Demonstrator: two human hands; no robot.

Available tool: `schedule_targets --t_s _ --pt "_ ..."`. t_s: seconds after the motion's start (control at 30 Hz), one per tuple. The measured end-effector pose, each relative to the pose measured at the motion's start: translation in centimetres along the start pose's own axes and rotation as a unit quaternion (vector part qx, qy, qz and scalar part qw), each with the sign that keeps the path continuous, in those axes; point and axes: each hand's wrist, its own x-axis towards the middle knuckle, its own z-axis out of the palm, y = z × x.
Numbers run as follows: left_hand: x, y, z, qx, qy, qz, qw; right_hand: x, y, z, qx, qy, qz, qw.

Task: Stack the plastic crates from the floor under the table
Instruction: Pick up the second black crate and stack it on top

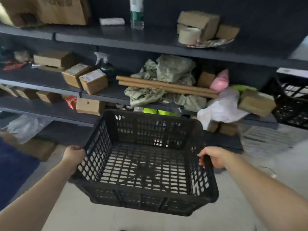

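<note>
Crate, black and made of plastic lattice, is held in the air above the pale floor, lifted clear of it and tilted a little, with its open top turned to the camera. It is empty; the floor is seen through the holes of its bottom.

The left hand is closed over the left rim of the crate, with the fingers curled around the edge. The right hand is closed over the right rim in the same way, the fingers wrapped around the black bar. Both hands are thus clamped on the crate, one at each short side.

Beyond the crate, dark shelves are seen, loaded with cardboard boxes, crumpled cloth and cardboard tubes. To the right of the crate and farther back, more black crates are standing, seemingly one upon another, though the blur makes this uncertain.

The step in hand is judged to be the carrying of one crate toward the place of stacking. No table is clearly made out in the view. For the next move, the crate must be kept level, brought over the other crates, aligned with their rim and lowered until it seats, before the hands are released.
</note>
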Motion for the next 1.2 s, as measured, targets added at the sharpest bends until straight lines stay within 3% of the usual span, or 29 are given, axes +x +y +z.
schedule_targets --t_s 0.37,0.67,0.8,0.93,1.2 --pt "-20.3 7.1 28.9 0.082 -0.179 0.126 0.972 -7.5 22.4 -30.0 0.152 0.145 0.028 0.977" --pt "-33.6 13.0 46.9 0.148 -0.308 0.185 0.921 -9.5 34.7 -45.0 0.317 0.320 0.054 0.891" --pt "-35.9 16.7 54.0 0.190 -0.365 0.228 0.882 -8.0 36.5 -50.4 0.355 0.406 0.057 0.841" --pt "-37.9 21.8 60.9 0.210 -0.378 0.301 0.850 -6.6 35.6 -56.7 0.352 0.460 0.055 0.813" --pt "-40.7 35.9 73.3 0.185 -0.338 0.378 0.842 -3.8 28.5 -71.2 0.382 0.511 -0.006 0.769"
